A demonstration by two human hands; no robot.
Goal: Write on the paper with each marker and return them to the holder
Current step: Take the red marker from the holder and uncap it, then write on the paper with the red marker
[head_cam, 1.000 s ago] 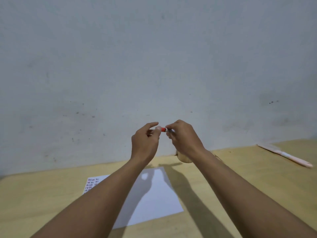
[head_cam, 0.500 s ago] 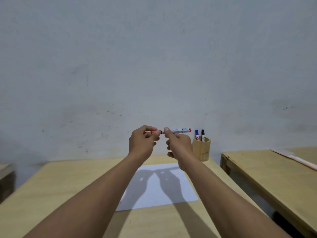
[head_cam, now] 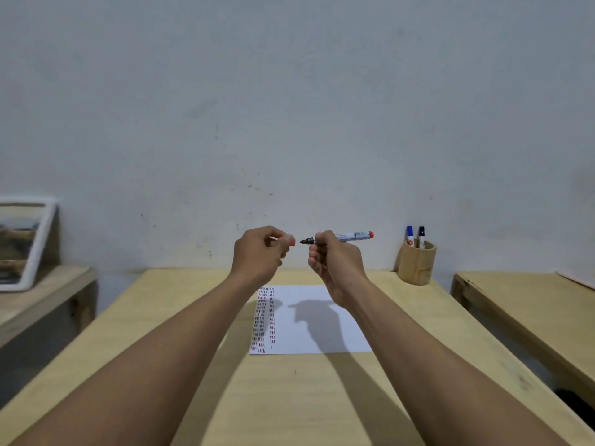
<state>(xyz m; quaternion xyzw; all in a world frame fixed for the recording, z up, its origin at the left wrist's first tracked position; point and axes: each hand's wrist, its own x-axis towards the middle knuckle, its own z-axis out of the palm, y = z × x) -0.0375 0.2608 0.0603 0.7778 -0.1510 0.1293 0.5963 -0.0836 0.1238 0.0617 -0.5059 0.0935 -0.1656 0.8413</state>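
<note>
- Right hand (head_cam: pixel 338 262) grips uncapped red marker (head_cam: pixel 346 236), frame centre, tip pointing left.
- Left hand (head_cam: pixel 260 255) pinches what looks like its cap (head_cam: pixel 291 241).
- Paper (head_cam: pixel 322 320) on surface below; holder (head_cam: pixel 417 263) right.

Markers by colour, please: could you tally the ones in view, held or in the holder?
Red: 1, the uncapped red marker in the right hand, its cap in the left hand
Blue: 1, blue marker in the bamboo holder
Black: 1, black marker in the same holder
Total: 3
</note>
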